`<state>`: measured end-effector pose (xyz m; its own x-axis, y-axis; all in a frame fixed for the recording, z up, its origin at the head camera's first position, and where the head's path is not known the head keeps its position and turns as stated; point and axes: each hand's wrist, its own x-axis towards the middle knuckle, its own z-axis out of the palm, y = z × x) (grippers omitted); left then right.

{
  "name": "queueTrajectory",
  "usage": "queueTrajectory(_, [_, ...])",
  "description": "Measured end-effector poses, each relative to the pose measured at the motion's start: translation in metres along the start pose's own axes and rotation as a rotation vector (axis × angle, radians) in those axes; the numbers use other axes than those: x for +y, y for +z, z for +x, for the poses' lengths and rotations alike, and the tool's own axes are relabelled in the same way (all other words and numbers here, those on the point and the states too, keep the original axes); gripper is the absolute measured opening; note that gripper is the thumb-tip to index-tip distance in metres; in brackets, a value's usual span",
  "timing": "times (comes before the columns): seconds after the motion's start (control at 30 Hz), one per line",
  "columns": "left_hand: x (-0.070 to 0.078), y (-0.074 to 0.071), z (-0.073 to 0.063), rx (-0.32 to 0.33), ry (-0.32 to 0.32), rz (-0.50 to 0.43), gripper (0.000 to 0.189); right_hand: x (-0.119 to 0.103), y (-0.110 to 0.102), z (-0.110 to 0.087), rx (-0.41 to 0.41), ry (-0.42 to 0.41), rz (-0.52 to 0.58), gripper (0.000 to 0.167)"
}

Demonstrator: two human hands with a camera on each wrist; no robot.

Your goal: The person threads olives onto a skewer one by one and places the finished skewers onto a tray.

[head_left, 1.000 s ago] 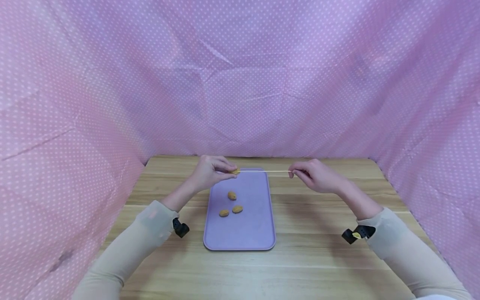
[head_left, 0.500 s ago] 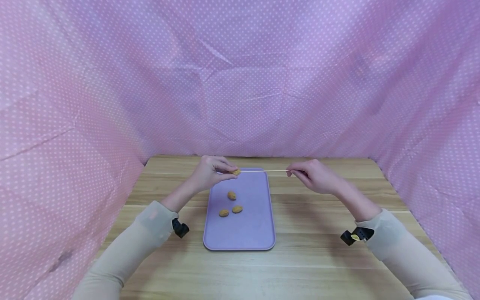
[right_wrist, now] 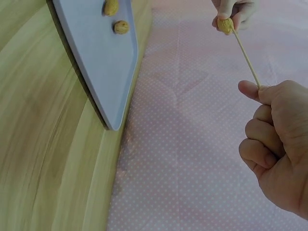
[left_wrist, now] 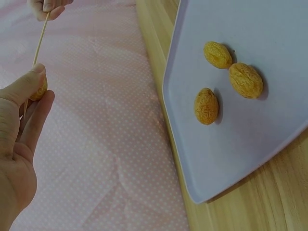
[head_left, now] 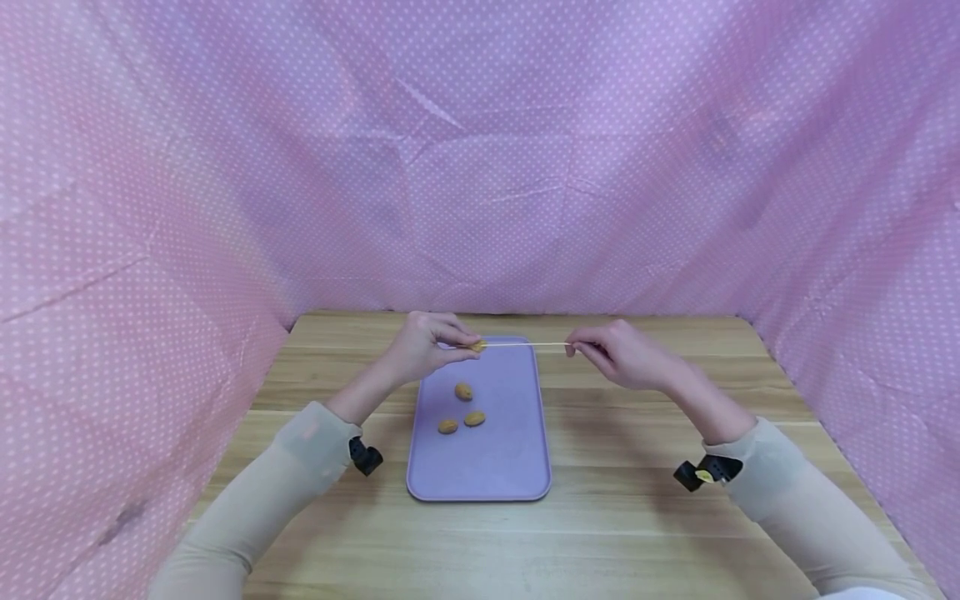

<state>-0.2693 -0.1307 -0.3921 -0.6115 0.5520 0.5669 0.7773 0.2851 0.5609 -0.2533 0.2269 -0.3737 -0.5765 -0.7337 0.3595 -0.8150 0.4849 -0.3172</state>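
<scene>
My left hand (head_left: 426, 343) pinches a wrinkled yellow dried fruit (right_wrist: 224, 25) between thumb and fingers, above the tray's far end. A thin wooden skewer (head_left: 528, 343) runs level from that fruit to my right hand (head_left: 630, 357). The thumb and forefinger of the right hand pinch the skewer's other end, with the remaining fingers curled under. In the left wrist view a short length of skewer (left_wrist: 25, 107) shows past the fruit, between the left fingers. Three more such fruits lie on the lilac tray (head_left: 510, 467): one (head_left: 463, 392) farther back, two (head_left: 447, 427) nearer.
The tray lies lengthwise on a wood-grain table (head_left: 622, 517). Pink dotted cloth (head_left: 480, 208) hangs behind and on both sides of the table. Black wrist cameras (head_left: 366, 457) sit at both sleeve cuffs.
My right hand has moved left, and the span of skewer showing between the hands has grown shorter. The left hand has shifted slightly right. The fruits on the tray have stayed put.
</scene>
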Motion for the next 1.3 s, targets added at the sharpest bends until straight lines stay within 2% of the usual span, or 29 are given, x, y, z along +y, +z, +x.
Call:
queueTrajectory(0.13, [0.002, 0.001, 0.001, 0.002, -0.007, 0.006, 0.02, -0.004, 0.0, 0.002, -0.019, 0.035, -0.014, 0.022])
queueTrajectory(0.43, [0.004, 0.002, 0.002, 0.0, 0.004, 0.033, 0.02, -0.008, 0.004, 0.004, -0.023, 0.054, -0.009, 0.021])
queueTrajectory(0.93, [0.004, 0.004, 0.003, -0.029, 0.011, 0.078, 0.02, -0.011, 0.01, 0.008, -0.014, 0.036, -0.027, 0.022])
queueTrajectory(1.13, [0.007, 0.005, 0.004, -0.035, 0.025, 0.136, 0.018, -0.012, 0.012, 0.01, 0.004, 0.015, -0.038, 0.021])
queueTrajectory(1.23, [0.009, 0.006, 0.006, -0.043, -0.011, 0.103, 0.015, -0.013, 0.012, 0.011, 0.014, 0.007, -0.062, 0.02])
queueTrajectory(1.3, [0.01, 0.005, 0.007, -0.054, -0.063, 0.055, 0.013, -0.015, 0.011, 0.012, 0.017, 0.006, -0.085, 0.019])
